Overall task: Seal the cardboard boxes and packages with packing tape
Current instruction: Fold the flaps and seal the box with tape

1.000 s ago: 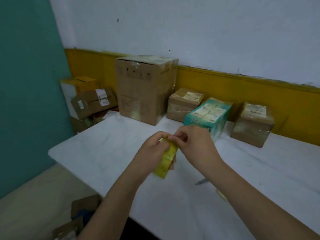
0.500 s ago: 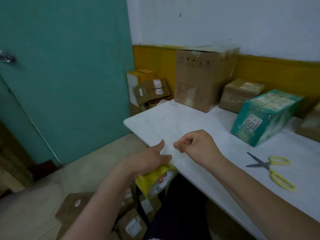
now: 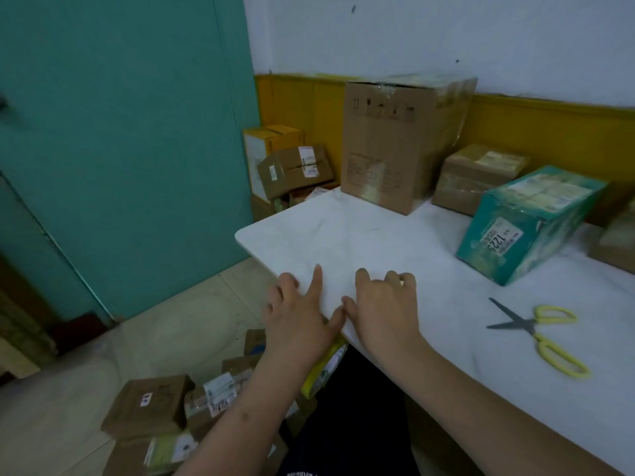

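My left hand (image 3: 299,314) lies at the near edge of the white table (image 3: 343,228), index finger stretched out on the top. A yellow tape roll (image 3: 324,367) hangs just under that hand, below the table edge; the fingers holding it are hidden. My right hand (image 3: 383,310) rests on the table beside it with fingers bent, its thumb touching my left thumb. No tape strip is visible between them. On the table stand a tall cardboard box (image 3: 395,149), a small taped box (image 3: 477,176) and a teal package (image 3: 529,228).
Yellow-handled scissors (image 3: 536,334) lie on the table to the right of my hands. Several labelled boxes (image 3: 147,407) sit on the floor at lower left, and more boxes (image 3: 292,166) are stacked by the yellow wall strip. A teal door (image 3: 120,132) stands to the left.
My view swung left and down. Both hands dropped from mid-air onto the table's near edge, and the tape roll went from between the hands to under the left hand.
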`<control>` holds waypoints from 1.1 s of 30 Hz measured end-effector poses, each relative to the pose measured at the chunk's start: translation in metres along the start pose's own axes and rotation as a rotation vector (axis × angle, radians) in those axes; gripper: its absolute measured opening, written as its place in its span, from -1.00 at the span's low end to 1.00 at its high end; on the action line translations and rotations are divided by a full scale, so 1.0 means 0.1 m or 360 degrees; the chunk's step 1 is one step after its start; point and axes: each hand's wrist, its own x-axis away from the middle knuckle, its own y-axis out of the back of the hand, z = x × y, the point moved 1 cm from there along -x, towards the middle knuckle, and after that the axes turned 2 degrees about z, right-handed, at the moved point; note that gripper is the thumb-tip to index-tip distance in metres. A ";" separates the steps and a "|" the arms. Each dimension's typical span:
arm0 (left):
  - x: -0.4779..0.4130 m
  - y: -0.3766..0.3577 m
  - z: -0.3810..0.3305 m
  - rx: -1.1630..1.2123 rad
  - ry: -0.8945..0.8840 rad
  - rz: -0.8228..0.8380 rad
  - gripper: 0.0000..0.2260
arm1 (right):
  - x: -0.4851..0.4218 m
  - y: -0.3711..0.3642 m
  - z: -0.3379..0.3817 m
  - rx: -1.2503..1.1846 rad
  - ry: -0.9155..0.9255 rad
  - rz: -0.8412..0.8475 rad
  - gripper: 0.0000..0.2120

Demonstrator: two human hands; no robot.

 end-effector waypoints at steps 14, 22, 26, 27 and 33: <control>-0.84 -0.26 -0.83 -0.0189 -0.0709 0.0005 -0.48 | -0.21 0.23 -0.84 -0.0301 -0.0257 -0.0540 -0.71; -1.43 0.21 -2.21 0.1174 -0.1281 -0.0108 -0.55 | -0.48 0.59 -2.20 -0.0258 -0.0573 -0.0710 -0.52; -1.51 0.03 -2.55 0.1398 -0.1567 0.0140 -0.61 | -0.58 0.40 -2.40 -0.0645 -0.0469 -0.0498 -0.39; -1.55 -0.05 -2.55 0.1457 -0.1593 0.0133 -0.63 | -0.58 0.35 -2.43 -0.0581 -0.0437 -0.0504 -0.38; -1.74 -0.32 -2.54 0.1543 -0.1763 -0.0010 -0.68 | -0.55 0.19 -2.48 -0.0606 -0.0327 -0.0787 -0.52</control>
